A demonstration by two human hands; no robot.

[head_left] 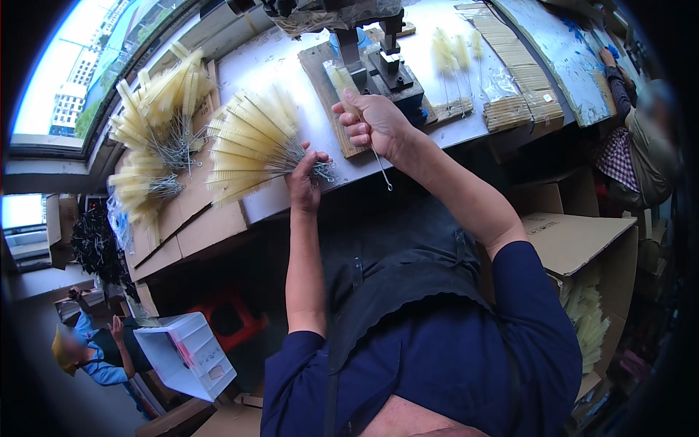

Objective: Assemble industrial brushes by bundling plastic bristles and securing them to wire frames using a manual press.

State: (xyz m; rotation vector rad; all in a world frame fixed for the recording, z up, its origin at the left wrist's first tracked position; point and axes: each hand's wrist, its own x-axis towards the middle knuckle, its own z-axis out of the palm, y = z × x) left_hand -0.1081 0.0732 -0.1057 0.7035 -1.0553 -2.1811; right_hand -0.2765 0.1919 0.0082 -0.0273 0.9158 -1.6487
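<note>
The right hand (375, 125) has its fingers closed around 1 brush (338, 77). The brush's long axis slants: bristles up and left of the fingers, over the board (312, 64) and just left of the press (399, 81); the wire stem runs down and right past the fist, its loop near the desk (255, 54) edge. Whether the bristles touch the board, I cannot tell. The right hand is nearer the press. The left hand (304, 182) has its fingers clamped on the wire stems of a bunch (251, 138), bristles fanning left.

Dark print shows on the carton (582, 237) flap and dark marks on the white crate (191, 353); both are too small to make out. No brand is legible.
</note>
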